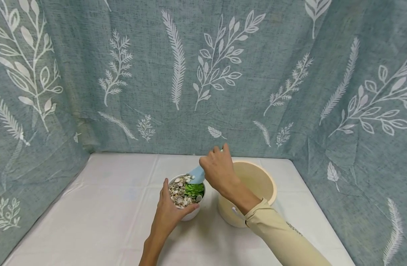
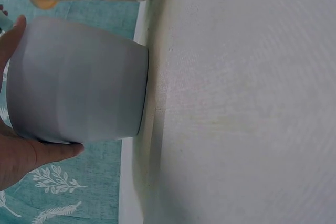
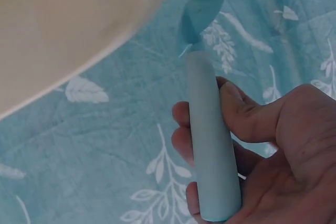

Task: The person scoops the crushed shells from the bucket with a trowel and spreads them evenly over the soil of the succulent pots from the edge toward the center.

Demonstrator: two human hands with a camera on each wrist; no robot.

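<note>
**Two hands working over a small pot on a white cloth, walled in by leaf-print fabric**

Nearest the head camera, a beige long sleeve (image 1: 283, 236) is reaching in from the lower right, with a bare forearm coming up beside it from the bottom edge. The left hand (image 1: 170, 212) is wrapping its thumb and fingers around the near side of a small white round ceramic pot (image 1: 190, 214); the left wrist view is showing the same curled grip on the pot's smooth wall. The pot is standing upright near the middle of the table, holding pale pebbles and shell chips (image 1: 178, 194) and a small green succulent (image 1: 194, 189) at its right side.

The right hand (image 1: 218, 168) is gripping the handle of a light blue plastic scoop (image 1: 197, 175), fingers and thumb curled round it, with the blade tilting down over the pot's far rim. Just right of the pot, a larger cream-coloured round bucket (image 1: 271, 184) is sitting on the table, partly behind the right wrist.

A white cloth with faint fold creases (image 1: 107, 207) is covering the table. A grey-teal woven curtain printed with white leaves and ferns (image 1: 177, 74) is hanging along the back and both sides, enclosing the table.
</note>
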